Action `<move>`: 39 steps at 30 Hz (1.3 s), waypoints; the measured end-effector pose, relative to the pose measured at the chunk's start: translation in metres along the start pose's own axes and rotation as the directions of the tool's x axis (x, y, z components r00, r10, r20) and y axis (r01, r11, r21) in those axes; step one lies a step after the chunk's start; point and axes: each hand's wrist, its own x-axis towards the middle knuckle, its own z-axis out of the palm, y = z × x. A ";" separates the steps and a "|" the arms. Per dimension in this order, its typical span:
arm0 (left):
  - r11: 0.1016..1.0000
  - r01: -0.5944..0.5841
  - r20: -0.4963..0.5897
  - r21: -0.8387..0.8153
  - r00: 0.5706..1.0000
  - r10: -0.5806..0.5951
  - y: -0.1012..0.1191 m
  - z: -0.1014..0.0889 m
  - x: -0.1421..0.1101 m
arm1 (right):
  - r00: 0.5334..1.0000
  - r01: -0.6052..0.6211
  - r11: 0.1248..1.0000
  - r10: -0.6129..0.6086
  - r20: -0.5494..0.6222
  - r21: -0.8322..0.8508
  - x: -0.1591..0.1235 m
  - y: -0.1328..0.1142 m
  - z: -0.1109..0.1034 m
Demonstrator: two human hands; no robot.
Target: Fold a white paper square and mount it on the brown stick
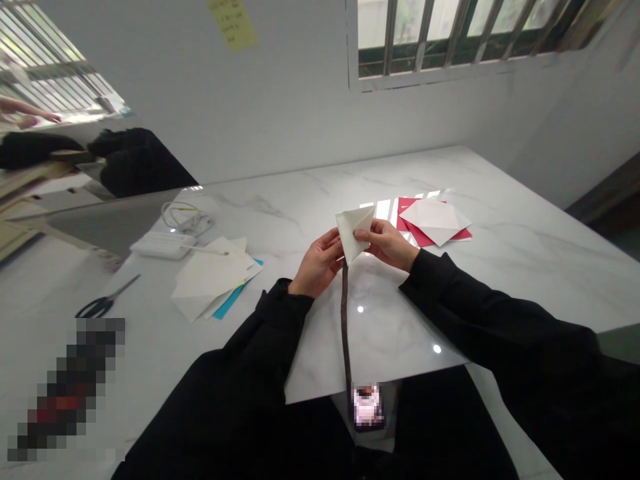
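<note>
Paper is up in both hands, over the table. Fold handling, my read: steady it with the left, set edges flush before pressing, then run the right thumb outward along the crease, light first, firm after. Thin stock, so squeezing hard could buckle the lower point; a flat backing would give a crisper line.

Position: left hand grips the left edge near the lower tip, fingers bent. Right hand pinches the right side, thumb on the near face, other fingers partly hidden behind; can't tell how far they reach. Paper sits between the two hands, tilted, narrow end down, beside the top of the dark strip.
</note>
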 end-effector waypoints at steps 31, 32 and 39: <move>0.989 -0.118 -0.378 -0.094 0.923 0.074 -0.003 -0.020 0.013 | 0.993 -0.057 0.890 0.099 0.069 -0.453 -0.009 0.008 0.016; 0.986 -0.139 -0.389 -0.093 0.917 0.092 -0.003 -0.022 0.013 | 0.983 -0.065 0.871 0.138 0.117 -0.488 -0.012 0.007 0.019; 0.966 -0.225 -0.479 -0.127 0.867 0.139 -0.005 -0.022 0.016 | 0.924 0.006 0.788 0.231 0.305 -0.615 -0.024 0.003 0.036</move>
